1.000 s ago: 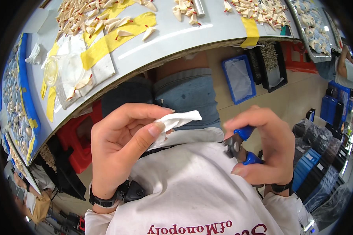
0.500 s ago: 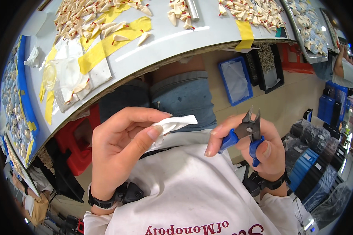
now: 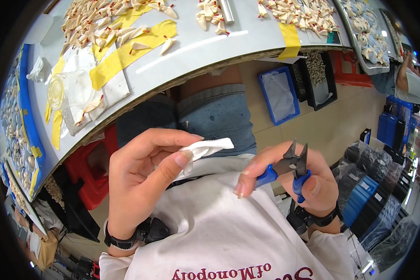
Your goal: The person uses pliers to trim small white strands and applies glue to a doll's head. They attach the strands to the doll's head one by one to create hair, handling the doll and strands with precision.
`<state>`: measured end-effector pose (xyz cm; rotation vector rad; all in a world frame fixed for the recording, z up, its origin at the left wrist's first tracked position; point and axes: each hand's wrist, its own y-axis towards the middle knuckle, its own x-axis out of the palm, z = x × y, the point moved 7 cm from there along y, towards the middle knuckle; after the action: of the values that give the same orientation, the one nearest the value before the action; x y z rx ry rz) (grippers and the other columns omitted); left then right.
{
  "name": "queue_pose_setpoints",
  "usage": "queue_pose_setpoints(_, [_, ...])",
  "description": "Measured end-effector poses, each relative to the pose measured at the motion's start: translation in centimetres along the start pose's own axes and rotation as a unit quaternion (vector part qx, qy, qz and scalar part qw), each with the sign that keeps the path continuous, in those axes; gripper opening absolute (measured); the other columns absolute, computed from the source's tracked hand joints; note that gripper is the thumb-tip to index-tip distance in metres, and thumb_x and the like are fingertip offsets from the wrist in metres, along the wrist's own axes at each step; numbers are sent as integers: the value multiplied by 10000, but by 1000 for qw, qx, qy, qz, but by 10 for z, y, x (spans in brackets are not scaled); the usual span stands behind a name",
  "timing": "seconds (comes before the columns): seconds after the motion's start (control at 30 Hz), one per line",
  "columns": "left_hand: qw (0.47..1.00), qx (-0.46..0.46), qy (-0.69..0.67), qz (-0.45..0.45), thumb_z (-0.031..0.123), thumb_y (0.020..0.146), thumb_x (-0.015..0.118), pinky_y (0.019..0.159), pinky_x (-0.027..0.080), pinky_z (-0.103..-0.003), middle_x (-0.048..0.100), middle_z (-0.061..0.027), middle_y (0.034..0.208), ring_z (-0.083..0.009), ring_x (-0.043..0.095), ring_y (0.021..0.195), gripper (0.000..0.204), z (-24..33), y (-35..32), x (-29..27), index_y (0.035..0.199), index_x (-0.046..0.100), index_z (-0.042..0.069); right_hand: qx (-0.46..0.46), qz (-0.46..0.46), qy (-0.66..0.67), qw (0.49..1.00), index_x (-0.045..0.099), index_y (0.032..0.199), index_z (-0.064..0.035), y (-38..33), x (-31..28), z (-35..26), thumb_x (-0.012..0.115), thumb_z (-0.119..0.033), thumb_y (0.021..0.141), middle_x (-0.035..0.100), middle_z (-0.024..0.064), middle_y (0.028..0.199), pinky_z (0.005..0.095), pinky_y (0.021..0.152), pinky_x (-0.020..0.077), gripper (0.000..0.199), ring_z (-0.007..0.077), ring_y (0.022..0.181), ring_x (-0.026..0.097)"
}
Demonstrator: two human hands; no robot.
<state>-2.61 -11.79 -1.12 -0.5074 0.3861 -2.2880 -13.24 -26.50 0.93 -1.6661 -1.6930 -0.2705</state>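
Change since earlier: the right hand (image 3: 308,182) is lifting the blue-handled cutters (image 3: 291,168) higher, blades now pointing up; the left hand (image 3: 144,182) is keeping its pinch.
Left hand: thumb and fingers are closing on a small white piece (image 3: 207,148), held above the lap, below the table (image 3: 210,46) edge.
Right hand: fingers are wrapping the cutter handles; blades are standing slightly apart, well clear of the piece.
Progress: many similar white pieces (image 3: 102,23) are lying on the table; this one is not yet being trimmed, by my judgement.
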Motion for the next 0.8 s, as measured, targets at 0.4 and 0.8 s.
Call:
queue_pose_setpoints(0.4, [999,-21,12,32,-3,839,589,752,477,-258,646,-138,941,-156,620,833,173,1,2,1,999,580,-67,87,-5,3,996,537,1119,48,-5,0,2,442,-474,926,563,84,781,259,643,385,565,129,712,512])
queue_pose_setpoints(0.8, [997,-47,-53,-9,-32,852,568,779,486,-270,647,-150,966,-160,623,869,176,3,0,4,1021,580,-79,54,58,-122,989,528,1101,38,0,-2,-6,621,-381,868,572,64,823,232,675,388,488,89,727,498])
